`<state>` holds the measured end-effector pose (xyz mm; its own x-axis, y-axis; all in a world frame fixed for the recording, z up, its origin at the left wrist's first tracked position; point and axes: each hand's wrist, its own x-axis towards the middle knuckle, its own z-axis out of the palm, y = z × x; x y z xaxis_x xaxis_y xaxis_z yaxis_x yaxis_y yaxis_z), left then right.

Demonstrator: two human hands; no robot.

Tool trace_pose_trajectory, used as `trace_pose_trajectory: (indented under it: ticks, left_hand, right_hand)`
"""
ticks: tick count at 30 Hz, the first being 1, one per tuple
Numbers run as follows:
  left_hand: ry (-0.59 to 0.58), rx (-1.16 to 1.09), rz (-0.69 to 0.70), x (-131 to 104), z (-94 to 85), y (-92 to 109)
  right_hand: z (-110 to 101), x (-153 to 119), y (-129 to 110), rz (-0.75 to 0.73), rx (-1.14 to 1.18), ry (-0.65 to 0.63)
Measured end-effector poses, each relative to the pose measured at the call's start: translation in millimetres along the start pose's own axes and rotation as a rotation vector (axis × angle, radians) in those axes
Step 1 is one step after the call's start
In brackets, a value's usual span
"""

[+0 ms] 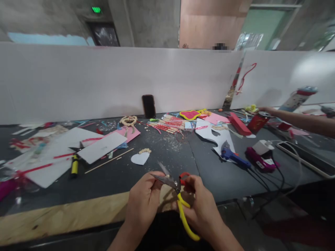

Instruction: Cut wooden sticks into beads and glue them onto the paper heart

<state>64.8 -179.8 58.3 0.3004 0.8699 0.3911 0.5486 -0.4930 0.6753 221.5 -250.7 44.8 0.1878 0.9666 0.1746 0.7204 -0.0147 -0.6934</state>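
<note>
Two hands worked at the near edge of the worktop (167, 164). Right hand (201, 205) was curled around the yellow handles of the scissors (178, 195), fingers closed on them. Left hand (143, 204) pinched a small tan piece (165, 193) between thumb and fingers, right at the blades. Scissors' long axis ran diagonally: handles low toward the person and to the right, blades pointing up, away and left. Blades stood parted in a narrow V, tips over the worktop. A red part sat at the pivot.

Just beyond the hands lay a white heart (140, 158) with a thin stick (108, 161) beside it. Left side held white sheets (102, 146) with red strips and a yellow cutter (74, 165). Middle back: a bundle of red and tan sticks (166, 124), a dark phone (148, 106) leaning upright on the white partition (104, 80). Right side: a blue glue gun (231, 155), a purple glue gun (259, 160), cables, a red can (258, 122). Another person's arm (300, 120) reached in from the right edge near the can.

Worktop was dark, scattered with crumbs, a bare wood strip along its near edge. Concrete walls and a green exit sign showed behind the partition.
</note>
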Motion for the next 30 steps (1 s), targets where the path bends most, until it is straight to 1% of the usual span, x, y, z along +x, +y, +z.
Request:
trace_pose_trajectory:
  ticks: [2,6,10,12,15,18,20,25,28,30]
  left_hand:
    - [0.016,0.028,0.058,-1,0.2,2]
    - [0.048,0.076,0.162,-3,1.0,2]
    - [0.089,0.135,0.218,-5,-0.4,-1]
    - [0.1,0.174,0.206,-6,-1.5,-4]
    - [0.135,0.224,0.143,-6,-2.3,-10]
    - [0.178,0.22,0.09,-6,-2.9,-13]
    - [0.185,0.2,0.061,-6,-4.2,-12]
    - [0.21,0.158,-0.028,-6,-7.6,-11]
    - [0.223,0.138,-0.019,-6,-6.8,-14]
    - [0.227,0.118,-0.039,-7,-6.3,-15]
  right_hand:
    - [1,-1,1,-0.002,0.001,-0.01]
    - [5,-2,6,-0.071,-0.049,-0.051]
    - [7,5,4,-0.096,-0.136,-0.078]
    - [6,11,0,-0.111,-0.216,-0.115]
    - [4,20,-7,-0.128,-0.321,-0.168]
    - [3,26,-12,-0.149,-0.36,-0.19]
    - [4,29,-12,-0.161,-0.375,-0.2]
    - [11,31,-12,-0.174,-0.393,-0.186]
    - [13,31,-12,-0.19,-0.391,-0.168]
    - [13,31,-12,-0.202,-0.389,-0.162]
